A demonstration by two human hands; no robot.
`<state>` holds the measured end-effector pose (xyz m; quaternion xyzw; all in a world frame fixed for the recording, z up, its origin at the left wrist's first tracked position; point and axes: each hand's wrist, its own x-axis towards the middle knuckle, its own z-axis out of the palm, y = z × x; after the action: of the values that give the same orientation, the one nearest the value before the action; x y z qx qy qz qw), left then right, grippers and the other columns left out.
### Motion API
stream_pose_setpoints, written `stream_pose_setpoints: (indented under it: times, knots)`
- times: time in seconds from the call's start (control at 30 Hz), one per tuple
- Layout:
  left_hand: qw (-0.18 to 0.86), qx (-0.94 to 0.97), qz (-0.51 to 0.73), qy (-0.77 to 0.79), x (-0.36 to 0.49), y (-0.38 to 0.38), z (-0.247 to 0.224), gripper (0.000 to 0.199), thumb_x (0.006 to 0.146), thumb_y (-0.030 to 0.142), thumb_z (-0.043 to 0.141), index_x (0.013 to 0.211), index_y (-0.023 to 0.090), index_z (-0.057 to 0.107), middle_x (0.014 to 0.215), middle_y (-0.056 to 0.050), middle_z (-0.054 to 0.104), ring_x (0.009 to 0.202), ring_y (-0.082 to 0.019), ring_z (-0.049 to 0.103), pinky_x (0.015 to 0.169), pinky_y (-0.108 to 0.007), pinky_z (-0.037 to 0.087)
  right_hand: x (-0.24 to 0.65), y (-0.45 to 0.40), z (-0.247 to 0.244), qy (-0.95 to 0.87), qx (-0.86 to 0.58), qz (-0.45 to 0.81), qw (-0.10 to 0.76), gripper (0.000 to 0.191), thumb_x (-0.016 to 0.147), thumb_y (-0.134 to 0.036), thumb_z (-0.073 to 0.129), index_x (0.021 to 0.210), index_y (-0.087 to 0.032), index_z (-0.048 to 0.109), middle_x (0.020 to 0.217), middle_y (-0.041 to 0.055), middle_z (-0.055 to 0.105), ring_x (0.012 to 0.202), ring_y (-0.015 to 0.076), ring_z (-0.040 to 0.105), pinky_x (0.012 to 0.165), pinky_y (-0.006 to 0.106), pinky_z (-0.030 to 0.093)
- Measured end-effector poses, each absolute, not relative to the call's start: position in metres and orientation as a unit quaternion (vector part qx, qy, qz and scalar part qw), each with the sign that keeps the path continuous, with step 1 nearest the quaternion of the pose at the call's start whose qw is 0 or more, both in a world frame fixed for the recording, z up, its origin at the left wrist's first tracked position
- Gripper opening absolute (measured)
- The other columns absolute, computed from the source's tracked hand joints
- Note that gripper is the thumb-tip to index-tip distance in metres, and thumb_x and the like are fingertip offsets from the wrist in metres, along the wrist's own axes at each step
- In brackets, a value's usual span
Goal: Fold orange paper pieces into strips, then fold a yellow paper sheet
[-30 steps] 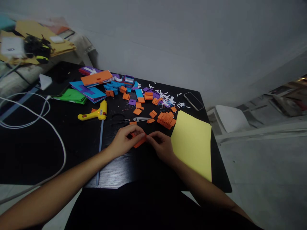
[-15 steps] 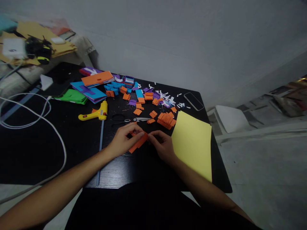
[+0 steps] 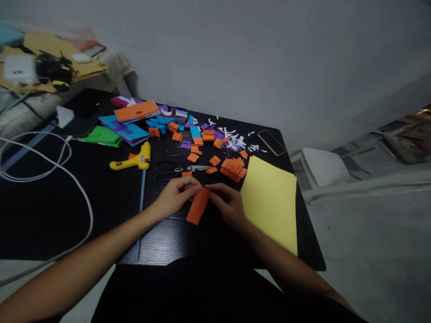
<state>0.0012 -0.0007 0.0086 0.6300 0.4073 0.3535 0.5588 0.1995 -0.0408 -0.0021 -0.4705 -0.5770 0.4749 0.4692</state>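
An orange paper strip (image 3: 198, 207) hangs between my two hands, its lower end angled toward me. My left hand (image 3: 177, 193) pinches its upper left edge. At its upper right edge, my right hand (image 3: 230, 202) closes thumb and fingers on the paper. Black-handled scissors (image 3: 199, 168) lie just beyond my hands, with a small orange piece (image 3: 186, 174) beside them. Several folded orange pieces (image 3: 233, 168) are bunched behind my right hand. To the left rests a yellow glue gun (image 3: 133, 160).
Yellow sheets (image 3: 271, 202) lie right of my right hand, a phone (image 3: 271, 142) behind them. White scraps (image 3: 232, 137) and folded blue pieces (image 3: 160, 122) cover the table's back. A white cable (image 3: 82, 190) loops at left; a chair (image 3: 326, 167) stands at right.
The orange paper has turned from a slanted position under my left fingers to hang more upright between both hands. A small orange piece by the scissors shows more fully.
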Motion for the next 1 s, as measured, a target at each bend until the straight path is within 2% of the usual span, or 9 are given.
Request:
stream_pose_setpoints:
  times: [0.17,0.27,0.4,0.57,0.8,0.9,1.0]
  knots:
    - [0.561,0.623,0.355,0.414,0.0009,0.0006,0.0065,0.028,0.091,0.041,0.063,0.084,0.016,0.071,0.071,-0.001,0.065,0.064,-0.014,0.059,0.057,-0.023,0.047,0.2000,-0.0413,-0.0041,-0.577,-0.452,0.490,0.472,0.024,0.085,-0.028,0.072,0.109,-0.026,0.075,0.103,0.0036,0.075,0.093,0.0206,0.070,0.086,0.035,0.057]
    - [0.551,0.633,0.352,0.415,0.0007,0.0015,0.0043,0.028,0.092,0.041,0.062,0.084,0.016,0.072,0.075,-0.002,0.067,0.067,-0.015,0.060,0.058,-0.024,0.046,0.1984,-0.0415,-0.0051,-0.587,-0.464,0.461,0.477,0.019,0.087,-0.031,0.072,0.104,-0.025,0.076,0.101,0.0041,0.075,0.092,0.0207,0.070,0.085,0.035,0.057]
    - [0.570,0.628,0.346,0.402,0.0010,0.0014,0.0025,0.026,0.093,0.039,0.062,0.084,0.016,0.072,0.072,-0.001,0.066,0.063,-0.014,0.058,0.055,-0.023,0.045,0.1994,-0.0414,-0.0032,-0.593,-0.480,0.445,0.469,0.017,0.091,-0.032,0.065,0.103,-0.025,0.076,0.099,0.0044,0.076,0.091,0.0214,0.070,0.084,0.035,0.056]
    - [0.586,0.609,0.355,0.400,0.0017,0.0014,0.0025,0.025,0.092,0.038,0.063,0.082,0.016,0.071,0.069,0.000,0.065,0.059,-0.013,0.059,0.053,-0.022,0.046,0.2011,-0.0430,-0.0018,-0.582,-0.446,0.496,0.465,0.026,0.086,-0.029,0.070,0.112,-0.026,0.071,0.101,0.0042,0.075,0.091,0.0224,0.071,0.084,0.037,0.058]
    - [0.590,0.606,0.353,0.399,0.0020,0.0015,0.0037,0.028,0.092,0.042,0.064,0.082,0.016,0.070,0.068,-0.001,0.065,0.059,-0.014,0.060,0.056,-0.025,0.049,0.2011,-0.0436,-0.0029,-0.575,-0.425,0.519,0.469,0.029,0.086,-0.030,0.072,0.114,-0.026,0.069,0.103,0.0049,0.075,0.093,0.0225,0.072,0.087,0.038,0.058]
    - [0.581,0.615,0.352,0.400,0.0018,0.0014,0.0049,0.028,0.092,0.041,0.063,0.081,0.016,0.069,0.067,0.000,0.064,0.059,-0.014,0.060,0.055,-0.025,0.048,0.1994,-0.0425,-0.0047,-0.574,-0.451,0.493,0.473,0.025,0.086,-0.032,0.073,0.110,-0.025,0.071,0.101,0.0047,0.075,0.091,0.0217,0.072,0.084,0.036,0.058]
    - [0.581,0.623,0.349,0.392,0.0019,0.0012,0.0067,0.033,0.095,0.042,0.059,0.075,0.016,0.066,0.065,0.000,0.062,0.057,-0.013,0.059,0.056,-0.024,0.047,0.1976,-0.0404,-0.0071,-0.564,-0.496,0.455,0.478,0.017,0.087,-0.036,0.072,0.098,-0.023,0.075,0.093,0.0039,0.076,0.085,0.0205,0.071,0.079,0.033,0.057]
